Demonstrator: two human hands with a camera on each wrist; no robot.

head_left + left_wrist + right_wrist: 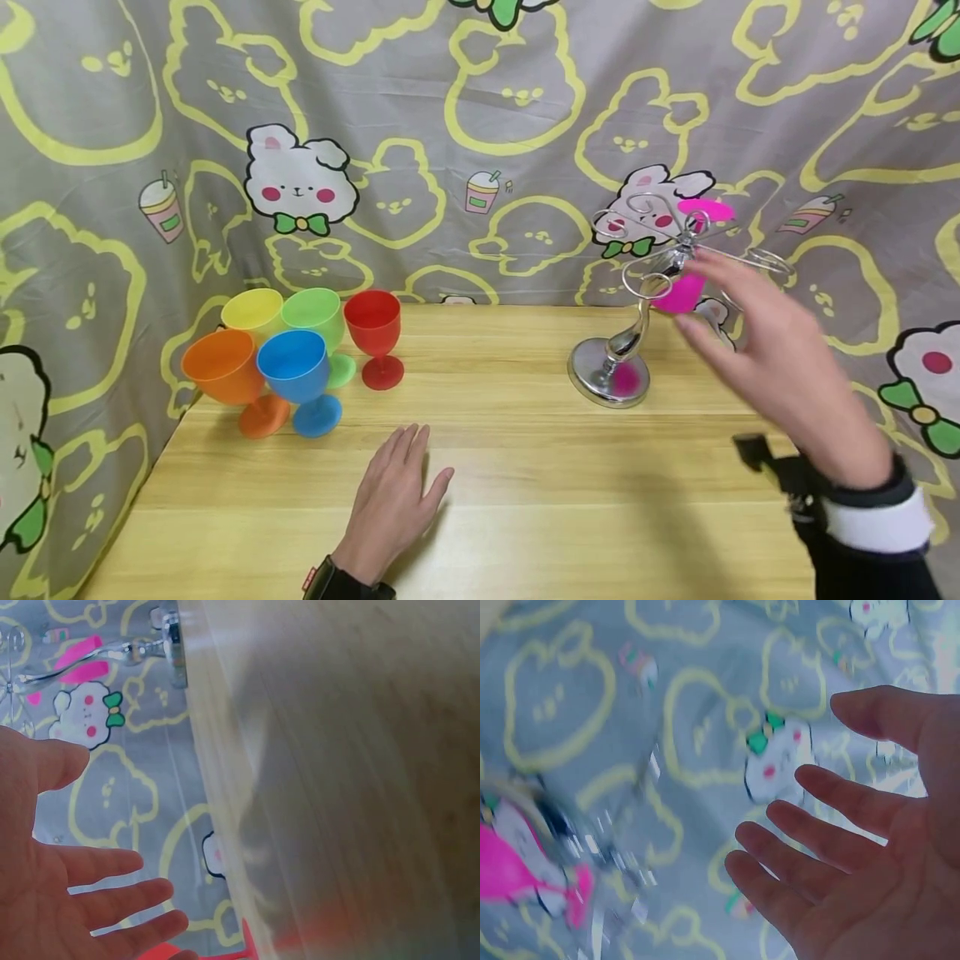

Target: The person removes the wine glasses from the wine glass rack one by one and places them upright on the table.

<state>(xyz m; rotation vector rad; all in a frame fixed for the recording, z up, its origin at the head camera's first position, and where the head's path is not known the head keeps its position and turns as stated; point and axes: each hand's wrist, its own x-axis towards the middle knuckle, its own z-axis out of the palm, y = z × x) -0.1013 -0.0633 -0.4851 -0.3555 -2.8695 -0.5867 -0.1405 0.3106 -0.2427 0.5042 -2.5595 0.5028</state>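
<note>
A bright pink goblet (678,293) hangs upside down from the chrome rack (628,342), its foot up among the wire loops and its bowl below. Close in front of the rack is my right hand (780,367), slightly blurred, with fingers extended; the right wrist view shows its palm and nothing held. My left hand (393,492) is low over the near part of the table, fingers straight and holding nothing. Beyond it stand a blue goblet (292,367) and a red goblet (373,323), both upright.
Orange (221,367), yellow (252,310) and green (313,321) goblets stand upright, grouped with the blue one at the left of the wooden table (495,450). A grey patterned curtain (420,100) encloses the back and sides.
</note>
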